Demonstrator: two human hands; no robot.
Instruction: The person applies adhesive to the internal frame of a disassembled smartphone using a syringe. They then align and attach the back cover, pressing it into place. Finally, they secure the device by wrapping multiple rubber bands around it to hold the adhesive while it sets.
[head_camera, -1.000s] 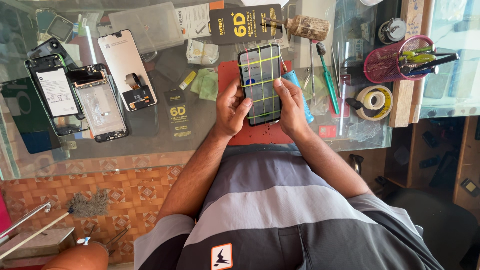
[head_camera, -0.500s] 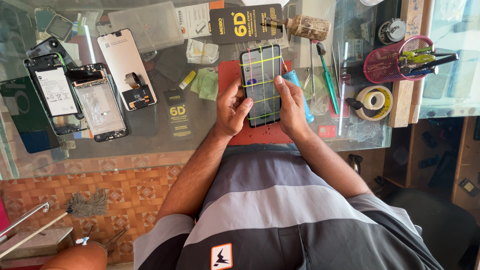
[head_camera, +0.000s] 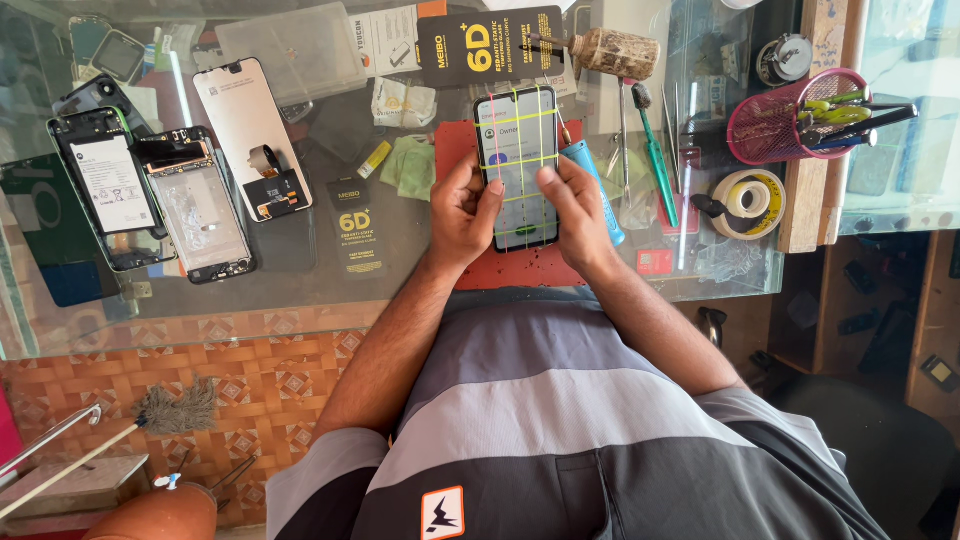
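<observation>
Little has shifted: both thumbs stay pressed on the lit black smartphone (head_camera: 517, 168) bound with rubber bands, left hand (head_camera: 463, 212) and right hand (head_camera: 575, 205) fingers clamped around its edges above the red mat (head_camera: 520, 268) on the glass table (head_camera: 330, 270); likely light, stiff, fragile.

Smartphone (head_camera: 518, 165), lit screen, bound with crossed yellow and pink rubber bands: held over red mat (head_camera: 520, 268) on glass surface (head_camera: 400, 270). Left hand (head_camera: 462, 210) grips its left edge, right hand (head_camera: 575, 205) its right edge, thumbs on the screen. Left of the smartphone: two opened phone bodies (head_camera: 150, 195), white display panel (head_camera: 250, 135). Right of it: green-handled tool (head_camera: 655, 150), tape roll (head_camera: 745, 200), pink mesh cup (head_camera: 785, 115).
</observation>
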